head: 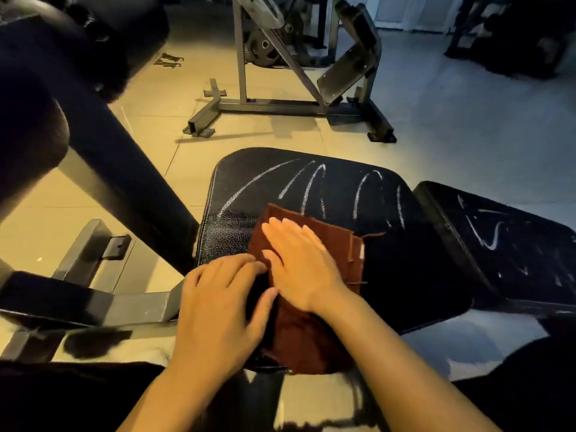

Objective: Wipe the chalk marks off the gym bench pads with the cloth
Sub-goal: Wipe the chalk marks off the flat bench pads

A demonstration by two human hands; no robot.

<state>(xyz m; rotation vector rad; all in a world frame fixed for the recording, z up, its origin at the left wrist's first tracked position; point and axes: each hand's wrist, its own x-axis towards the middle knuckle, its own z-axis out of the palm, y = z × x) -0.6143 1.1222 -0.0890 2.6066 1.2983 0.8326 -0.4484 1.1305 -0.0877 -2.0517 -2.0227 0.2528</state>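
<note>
Pressing my right hand point(299, 260) flat on the cloth point(311, 332), I keep its fingers straight and close together, palm down. The cloth is dark red and lies on the near part of the seat pad point(389, 275), under my right palm and trailing back toward me over the pad's near edge. My left hand point(218, 310) rests just left of my right, fingers slightly spread and gently bent, fingertips and thumb touching the cloth's left edge; I cannot tell whether they pinch it. Beyond my right fingertips, white chalk marks point(308, 188) arc across the far half of the pad. To the right of my fingers, apart from them, a second pad point(514, 244) carries more chalk strokes. Farther ahead a steel frame point(280, 104) stands on the tiled floor point(452, 135).
</note>
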